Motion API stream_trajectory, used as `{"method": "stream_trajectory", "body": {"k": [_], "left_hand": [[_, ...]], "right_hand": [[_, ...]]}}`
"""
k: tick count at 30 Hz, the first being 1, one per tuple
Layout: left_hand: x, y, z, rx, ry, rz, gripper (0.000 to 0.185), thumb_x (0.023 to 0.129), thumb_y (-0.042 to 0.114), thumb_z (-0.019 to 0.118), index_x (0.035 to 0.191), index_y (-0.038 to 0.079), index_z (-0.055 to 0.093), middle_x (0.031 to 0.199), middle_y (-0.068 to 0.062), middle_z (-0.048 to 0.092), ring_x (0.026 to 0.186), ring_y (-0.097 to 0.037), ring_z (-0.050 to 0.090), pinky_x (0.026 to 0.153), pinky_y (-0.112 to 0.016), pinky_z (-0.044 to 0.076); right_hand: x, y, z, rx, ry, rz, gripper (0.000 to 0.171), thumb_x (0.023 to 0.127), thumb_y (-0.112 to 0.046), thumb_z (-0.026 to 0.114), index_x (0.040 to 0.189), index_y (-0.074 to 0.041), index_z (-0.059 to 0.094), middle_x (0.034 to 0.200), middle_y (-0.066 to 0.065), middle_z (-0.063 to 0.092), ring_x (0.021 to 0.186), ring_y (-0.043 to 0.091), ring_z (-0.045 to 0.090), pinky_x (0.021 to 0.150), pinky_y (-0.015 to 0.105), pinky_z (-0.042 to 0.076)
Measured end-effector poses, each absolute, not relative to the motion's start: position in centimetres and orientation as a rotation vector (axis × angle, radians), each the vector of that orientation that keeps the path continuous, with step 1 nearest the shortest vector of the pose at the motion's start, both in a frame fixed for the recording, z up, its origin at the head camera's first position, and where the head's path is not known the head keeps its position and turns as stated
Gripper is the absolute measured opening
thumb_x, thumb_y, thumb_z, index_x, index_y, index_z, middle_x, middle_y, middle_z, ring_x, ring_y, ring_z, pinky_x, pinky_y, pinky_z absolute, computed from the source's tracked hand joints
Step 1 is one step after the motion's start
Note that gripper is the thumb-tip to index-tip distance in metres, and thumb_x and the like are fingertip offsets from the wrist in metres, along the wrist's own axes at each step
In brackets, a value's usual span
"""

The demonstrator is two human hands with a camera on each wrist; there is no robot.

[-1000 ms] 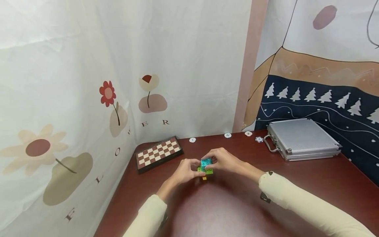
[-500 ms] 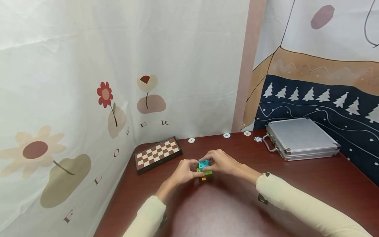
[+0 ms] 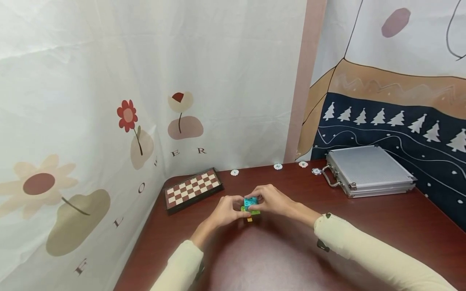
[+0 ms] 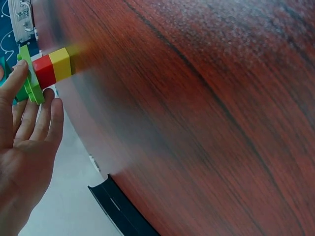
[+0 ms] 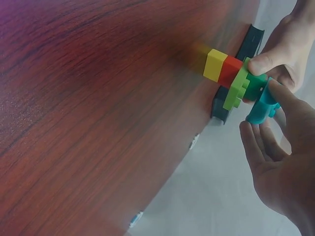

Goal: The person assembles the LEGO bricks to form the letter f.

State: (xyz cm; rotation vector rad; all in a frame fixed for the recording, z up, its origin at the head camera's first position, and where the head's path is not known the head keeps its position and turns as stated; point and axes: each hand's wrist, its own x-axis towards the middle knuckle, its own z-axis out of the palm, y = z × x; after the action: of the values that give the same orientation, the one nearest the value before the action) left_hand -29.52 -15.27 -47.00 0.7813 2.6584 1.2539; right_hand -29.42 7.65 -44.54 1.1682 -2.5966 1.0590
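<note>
A small stack of toy building blocks stands on the table between the two hands. Its yellow block (image 4: 61, 64) is lowest, with a red block (image 4: 44, 71) above it. Over these lies a wider lime-green plate (image 5: 235, 92), then a dark green block (image 5: 255, 86). A teal block (image 3: 250, 201) tops the stack. The left hand (image 3: 226, 211) pinches the stack at the lime-green plate, thumb toward the head camera. From the other side, the right hand (image 3: 274, 200) pinches the teal block between thumb and fingers. Fingers partly cover the joint between the teal and dark green blocks.
A folded chessboard (image 3: 193, 190) lies at the table's back left. Several poker chips, one chip (image 3: 278, 166) among them, lie along the back edge. A silver case (image 3: 371, 169) sits at the back right. Printed curtains hang behind the dark red table (image 3: 291, 258).
Both hands keep their grips on the stack. The right hand and teal block have come down very slightly, and the head view has shifted a little to the right.
</note>
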Motion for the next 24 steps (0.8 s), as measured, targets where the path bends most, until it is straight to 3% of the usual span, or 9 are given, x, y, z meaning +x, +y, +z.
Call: {"method": "stream_trajectory", "body": {"k": [15, 24], "left_hand": [[-29.18, -15.45, -46.91, 0.798, 2.659, 1.237, 0.035, 0.087, 0.026, 0.087, 0.116, 0.009, 0.074, 0.104, 0.001, 0.077, 0.095, -0.016, 0.073, 0.083, -0.028, 0.059], [-29.15, -15.33, -47.14, 0.789, 2.657, 1.229, 0.035, 0.089, 0.026, 0.085, 0.119, 0.012, 0.073, 0.105, 0.003, 0.076, 0.096, -0.014, 0.073, 0.084, -0.027, 0.058]], "right_hand": [[-29.26, 7.26, -44.24, 1.178, -2.610, 0.912, 0.035, 0.086, -0.024, 0.088, 0.119, -0.012, 0.079, 0.104, -0.001, 0.073, 0.088, 0.008, 0.065, 0.074, 0.020, 0.055], [-28.65, 7.52, -45.11, 1.134, -2.619, 0.857, 0.039, 0.089, -0.027, 0.085, 0.126, -0.015, 0.077, 0.107, -0.002, 0.070, 0.087, 0.011, 0.065, 0.075, 0.021, 0.056]]}}
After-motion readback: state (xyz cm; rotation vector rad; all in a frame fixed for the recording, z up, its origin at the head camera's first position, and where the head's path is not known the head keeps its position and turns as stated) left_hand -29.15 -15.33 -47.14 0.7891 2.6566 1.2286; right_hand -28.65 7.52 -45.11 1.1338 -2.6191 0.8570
